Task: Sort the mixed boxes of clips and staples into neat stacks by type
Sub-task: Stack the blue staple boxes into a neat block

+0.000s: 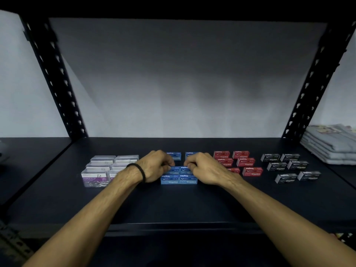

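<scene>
Dark shelf [134, 205], matte navy-black, lit dimly from the front; a pale grey wall [183, 83] stood behind it, and black slotted uprights [55, 79] leaned in at either side under the shelf above. My left hand [154, 166], a black band [139, 171] round its wrist, had its fingers curled onto the left end of the middle row of blue staple boxes [178, 179]. My right hand [204, 168] had its fingers curled and pinching the right end of that same row. Blue boxes sat at the centre of the shelf in paired rows, the front pair touching side by side with labels facing me, and two more blue boxes stood behind my knuckles, slightly apart. To the left, clear paper clip boxes [96, 175] stood in two close columns, the nearest with a purple label. To the right of the blue group, red staple boxes [245, 162] lay in loose pairs with gaps between them, partly hidden by my right hand. Further right, black staple boxes [289, 167] lay in spaced pairs. At the far right edge, a pile of folded grey sheets [331, 143] rested on the neighbouring shelf.
</scene>
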